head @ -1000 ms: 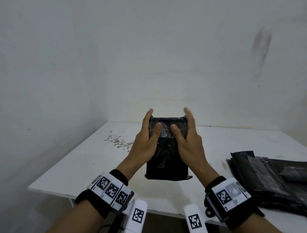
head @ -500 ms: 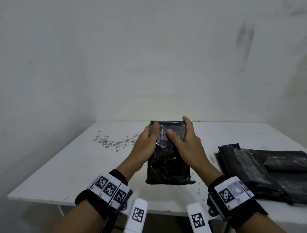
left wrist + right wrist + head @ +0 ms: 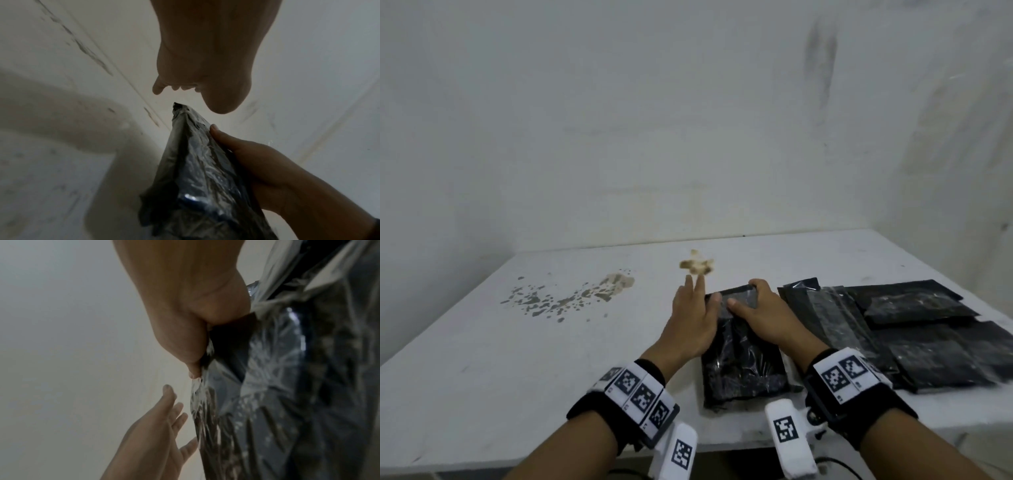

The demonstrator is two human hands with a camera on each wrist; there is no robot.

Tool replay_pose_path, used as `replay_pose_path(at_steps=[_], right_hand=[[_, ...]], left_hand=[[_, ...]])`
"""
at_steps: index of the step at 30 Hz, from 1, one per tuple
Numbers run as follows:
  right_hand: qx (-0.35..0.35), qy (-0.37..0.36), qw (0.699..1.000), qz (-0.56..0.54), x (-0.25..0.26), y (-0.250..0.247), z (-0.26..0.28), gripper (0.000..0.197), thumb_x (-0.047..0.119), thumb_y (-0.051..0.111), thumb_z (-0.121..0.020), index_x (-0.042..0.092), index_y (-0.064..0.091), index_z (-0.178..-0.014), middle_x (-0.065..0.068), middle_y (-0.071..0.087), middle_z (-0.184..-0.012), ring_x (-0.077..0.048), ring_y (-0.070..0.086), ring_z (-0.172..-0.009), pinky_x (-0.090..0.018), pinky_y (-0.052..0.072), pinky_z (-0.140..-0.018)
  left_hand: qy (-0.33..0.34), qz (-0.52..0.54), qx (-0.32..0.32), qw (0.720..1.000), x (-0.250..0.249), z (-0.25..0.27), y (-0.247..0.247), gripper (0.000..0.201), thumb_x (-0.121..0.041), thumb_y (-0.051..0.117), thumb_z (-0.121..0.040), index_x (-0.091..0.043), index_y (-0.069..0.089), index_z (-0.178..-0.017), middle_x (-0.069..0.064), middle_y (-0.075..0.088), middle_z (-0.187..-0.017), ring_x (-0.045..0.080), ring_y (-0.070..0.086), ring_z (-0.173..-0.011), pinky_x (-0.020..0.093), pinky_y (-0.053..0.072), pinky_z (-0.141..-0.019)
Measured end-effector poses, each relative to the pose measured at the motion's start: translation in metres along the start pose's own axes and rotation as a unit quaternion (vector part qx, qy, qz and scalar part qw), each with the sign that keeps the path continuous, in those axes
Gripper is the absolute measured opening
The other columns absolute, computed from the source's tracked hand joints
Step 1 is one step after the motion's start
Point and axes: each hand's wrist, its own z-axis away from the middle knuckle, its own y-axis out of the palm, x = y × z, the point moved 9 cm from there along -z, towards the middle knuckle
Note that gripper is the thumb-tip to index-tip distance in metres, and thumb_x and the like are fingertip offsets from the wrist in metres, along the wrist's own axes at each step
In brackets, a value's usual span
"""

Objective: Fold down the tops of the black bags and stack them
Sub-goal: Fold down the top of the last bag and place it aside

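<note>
A black plastic-wrapped bag [image 3: 743, 363] is low over the front of the white table [image 3: 500, 383], top folded down. My right hand [image 3: 751, 298] grips that folded top, fingers over the far edge and thumb on the near face. My left hand [image 3: 703, 296] is beside the bag's left edge with fingers straight and holds nothing. In the left wrist view the bag [image 3: 197, 170] is tilted, with the right thumb on it. In the right wrist view my left hand [image 3: 164, 421] is spread just off the bag [image 3: 267, 394]. I cannot tell whether the bag touches the table.
A pile of several black bags [image 3: 928, 339] lies on the table right of the held bag. Brown stains [image 3: 571, 298] mark the table's left and back middle. White walls close the back and both sides. The table's front edge runs under my wrists.
The bag has come down from in front of me towards the table, closer to the pile. My left hand has let go of it and straightened its fingers; the right keeps its grip.
</note>
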Motion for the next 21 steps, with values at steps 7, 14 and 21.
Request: replay_pose_path(at_steps=[7,14,21], right_hand=[[0.022,0.035,0.999,0.014,-0.029,0.016,-0.009,0.079,0.049,0.055,-0.097,0.014,0.017,-0.156,-0.014,0.019,-0.161,-0.031,0.033,-0.144,-0.034,0.034,-0.108],[0.035,-0.003,0.975,0.220,-0.011,0.021,0.006,0.065,0.047,0.033,-0.105,0.014,0.013,-0.158,-0.021,-0.010,-0.165,-0.041,-0.001,-0.152,-0.049,0.012,-0.122],[0.131,-0.013,0.958,0.254,-0.021,0.042,0.034,0.089,0.076,0.004,-0.089,0.022,-0.001,-0.160,-0.001,-0.016,-0.166,-0.019,-0.017,-0.152,-0.054,-0.005,-0.122]], left_hand=[[-0.037,-0.027,0.083,0.995,0.021,-0.014,0.048,0.065,-0.044,0.019,-0.108,-0.011,-0.001,-0.160,0.009,-0.014,-0.168,0.025,-0.013,-0.155,0.039,0.000,-0.125],[-0.039,-0.047,0.079,0.995,0.031,-0.023,0.061,0.069,-0.047,0.021,-0.104,-0.010,0.004,-0.160,0.010,-0.005,-0.169,0.028,-0.003,-0.156,0.056,0.016,-0.123],[-0.007,-0.085,0.123,0.989,0.027,-0.022,0.065,0.077,-0.051,0.023,-0.099,-0.005,0.012,-0.159,0.003,-0.007,-0.167,0.024,-0.010,-0.155,0.048,0.014,-0.124]])
